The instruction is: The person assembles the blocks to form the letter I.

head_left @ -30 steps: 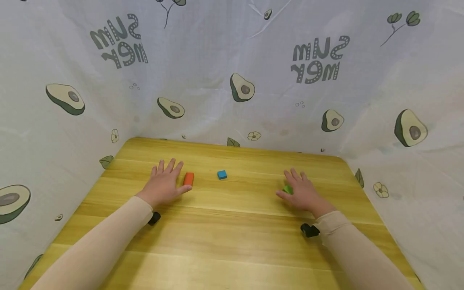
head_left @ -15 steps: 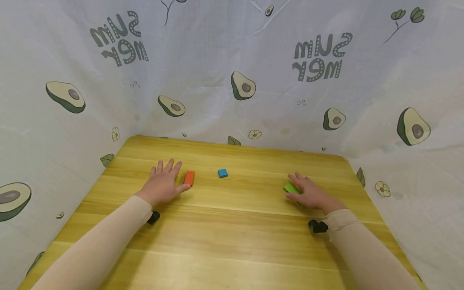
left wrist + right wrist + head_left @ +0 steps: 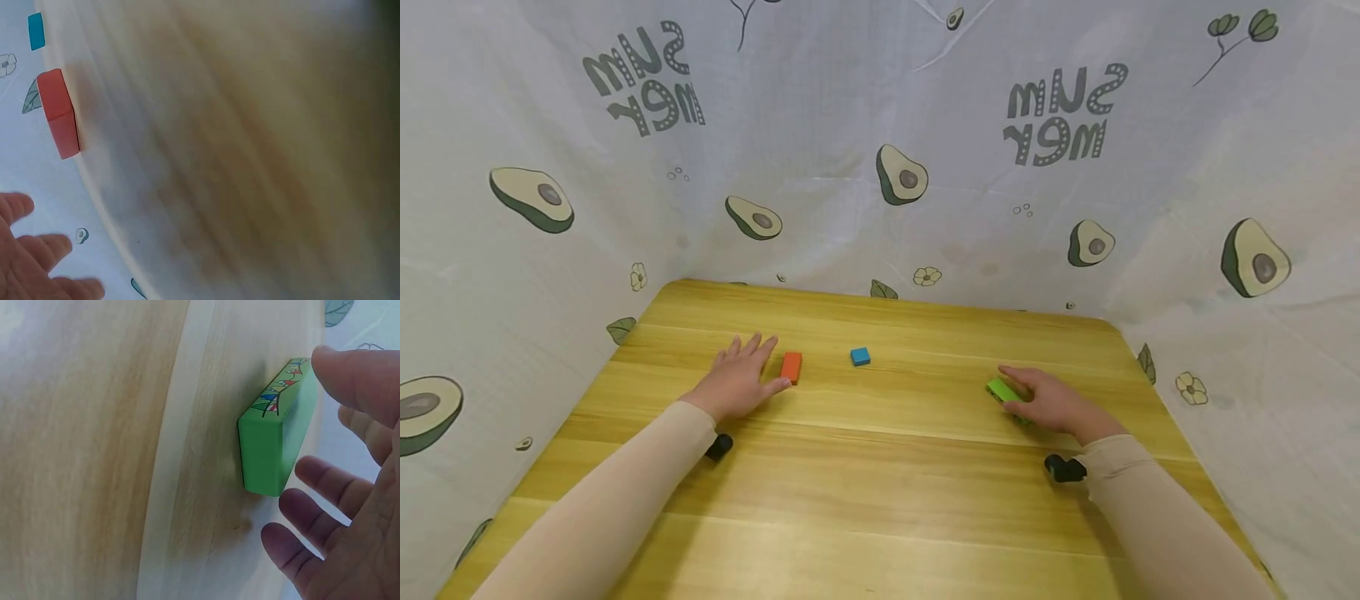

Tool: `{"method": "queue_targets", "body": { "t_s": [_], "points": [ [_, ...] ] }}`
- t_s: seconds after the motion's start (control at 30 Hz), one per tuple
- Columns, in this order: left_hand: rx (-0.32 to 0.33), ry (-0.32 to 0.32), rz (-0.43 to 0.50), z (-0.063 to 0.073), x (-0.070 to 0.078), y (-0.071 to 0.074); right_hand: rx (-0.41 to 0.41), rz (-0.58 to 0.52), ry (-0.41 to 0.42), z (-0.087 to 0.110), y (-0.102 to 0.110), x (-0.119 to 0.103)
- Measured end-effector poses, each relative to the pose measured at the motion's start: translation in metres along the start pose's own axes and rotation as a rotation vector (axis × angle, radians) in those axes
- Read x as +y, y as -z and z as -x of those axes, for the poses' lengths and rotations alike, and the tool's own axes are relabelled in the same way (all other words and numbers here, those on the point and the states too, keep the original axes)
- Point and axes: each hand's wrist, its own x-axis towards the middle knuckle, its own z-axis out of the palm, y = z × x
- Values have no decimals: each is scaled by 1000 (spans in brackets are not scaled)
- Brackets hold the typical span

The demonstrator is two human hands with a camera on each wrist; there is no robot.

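Observation:
My right hand (image 3: 1051, 402) is held around the near end of a green block (image 3: 1001, 389), thumb on one side and the other fingers beyond it. In the right wrist view the block (image 3: 261, 456) shows printed bunting on one face, and the fingers are loosely bent with a gap to the block; whether the thumb touches it is unclear. My left hand (image 3: 735, 386) is spread over the table just left of a red-orange block (image 3: 791, 367), holding nothing. A small blue block (image 3: 861, 357) lies to the right of the red-orange one.
The blocks lie on a wood-grain table (image 3: 850, 492). A white cloth (image 3: 820, 125) printed with avocados hangs at the back and both sides. A dark camera piece (image 3: 719, 447) sits under the left wrist, another dark piece (image 3: 1063, 468) at the right.
My right hand has shifted right and toward me, its fingers drawing in, so more of the green block shows. The left hand stays nearly in place, its fingers slightly lower.

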Motion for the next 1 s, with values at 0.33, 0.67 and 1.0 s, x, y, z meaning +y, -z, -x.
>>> {"method": "queue_targets", "body": {
  "t_s": [0.33, 0.67, 1.0],
  "points": [
    [-110, 17, 152, -15, -1, 0, -58, -49, -12, -2, 0, 4],
    [-159, 46, 128, -17, 2, -1, -97, -60, -66, 3, 1, -1],
    [-163, 52, 124, -17, 2, -1, -111, -158, -88, 1, 0, 6]
  ]
}}
